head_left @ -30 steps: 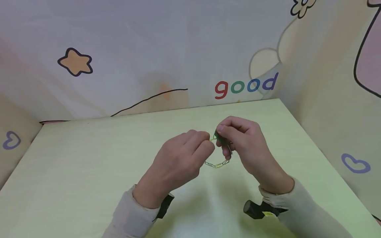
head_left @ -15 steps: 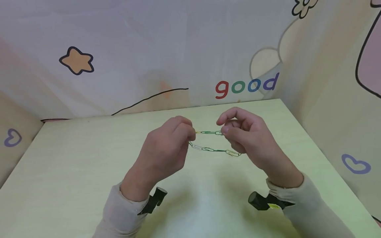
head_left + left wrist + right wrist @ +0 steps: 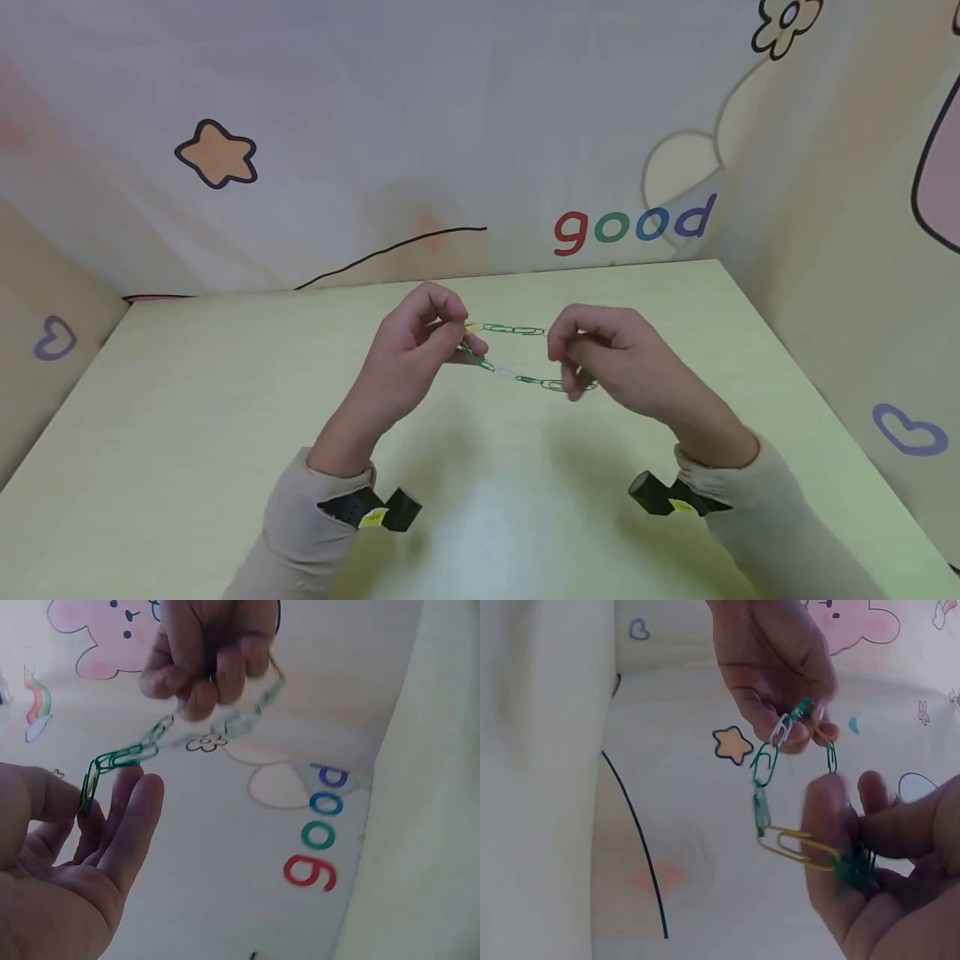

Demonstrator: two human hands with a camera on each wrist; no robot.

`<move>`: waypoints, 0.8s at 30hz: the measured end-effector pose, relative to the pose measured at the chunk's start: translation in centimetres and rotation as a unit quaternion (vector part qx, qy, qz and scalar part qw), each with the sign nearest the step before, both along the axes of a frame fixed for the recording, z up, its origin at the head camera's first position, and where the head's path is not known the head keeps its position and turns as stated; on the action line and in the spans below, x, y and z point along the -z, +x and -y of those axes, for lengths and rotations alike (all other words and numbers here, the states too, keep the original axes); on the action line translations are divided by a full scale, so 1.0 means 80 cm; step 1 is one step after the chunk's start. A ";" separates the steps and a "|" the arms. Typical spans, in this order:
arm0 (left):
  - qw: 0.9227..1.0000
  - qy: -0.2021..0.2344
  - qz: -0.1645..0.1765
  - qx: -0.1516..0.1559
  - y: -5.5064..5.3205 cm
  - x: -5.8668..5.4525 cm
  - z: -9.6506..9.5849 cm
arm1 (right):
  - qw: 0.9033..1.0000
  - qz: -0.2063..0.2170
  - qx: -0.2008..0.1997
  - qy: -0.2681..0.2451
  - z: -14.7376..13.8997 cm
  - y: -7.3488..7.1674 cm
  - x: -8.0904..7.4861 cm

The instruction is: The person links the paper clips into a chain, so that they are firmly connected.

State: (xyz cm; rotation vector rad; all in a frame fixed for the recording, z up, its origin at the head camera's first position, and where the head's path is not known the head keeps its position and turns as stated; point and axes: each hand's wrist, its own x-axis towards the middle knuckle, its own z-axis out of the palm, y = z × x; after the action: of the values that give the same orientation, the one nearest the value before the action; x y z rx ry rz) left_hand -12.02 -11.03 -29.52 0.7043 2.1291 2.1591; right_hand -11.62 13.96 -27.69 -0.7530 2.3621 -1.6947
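A chain of linked paper clips (image 3: 513, 330), green with some yellow and white ones, hangs in a loop between both hands above the table. My left hand (image 3: 412, 358) pinches one end of the loop between thumb and forefinger, its other fingers spread beneath. My right hand (image 3: 626, 358) holds the opposite side with curled fingers, which hide part of the chain. In the right wrist view a yellow paper clip (image 3: 799, 847) runs into the right hand, where green clips gather. Green paper clips (image 3: 124, 756) slant up from the left fingertips in the left wrist view.
The pale green table (image 3: 225, 417) spreads under both hands. Behind it rises a cloth wall (image 3: 360, 100) printed with a star, a flower and the word "good". Dark wrist cameras are strapped to both sleeves.
Both hands have drawn apart, stretching the loop sideways. The left hand has moved left and turned so its thumb and fingers show. The right hand has shifted its hold along the chain.
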 end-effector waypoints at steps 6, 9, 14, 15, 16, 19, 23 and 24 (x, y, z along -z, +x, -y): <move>0.993 0.070 0.098 0.010 0.003 0.019 0.011 | 0.997 0.009 0.053 0.051 0.026 -0.003 0.021; 0.993 -0.001 0.115 0.013 0.004 0.022 0.018 | 0.993 -0.005 0.089 0.074 0.028 -0.001 0.023; 0.978 -0.189 0.083 -0.007 0.009 0.024 0.023 | 0.980 -0.080 0.128 0.129 0.026 -0.002 0.023; 0.973 -0.221 0.068 -0.014 0.009 0.024 0.023 | 0.977 -0.097 0.133 0.133 0.026 -0.003 0.024; 0.967 -0.248 0.052 -0.022 0.010 0.024 0.022 | 0.975 -0.111 0.137 0.136 0.026 -0.004 0.024; 0.951 -0.305 0.015 -0.052 0.010 0.024 0.019 | 0.970 -0.136 0.142 0.140 0.025 -0.007 0.028; 0.938 -0.332 -0.010 -0.096 0.008 0.024 0.017 | 0.966 -0.146 0.131 0.170 0.026 -0.012 0.034; 0.937 -0.334 -0.013 -0.101 0.007 0.024 0.016 | 0.965 -0.144 0.127 0.180 0.026 -0.013 0.035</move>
State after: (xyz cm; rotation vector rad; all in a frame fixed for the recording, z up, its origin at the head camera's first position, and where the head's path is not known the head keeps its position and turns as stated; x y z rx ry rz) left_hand -11.47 -12.35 -31.47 0.4590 2.7958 1.3111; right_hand -12.66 11.86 -30.50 -0.6935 2.9657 -1.2343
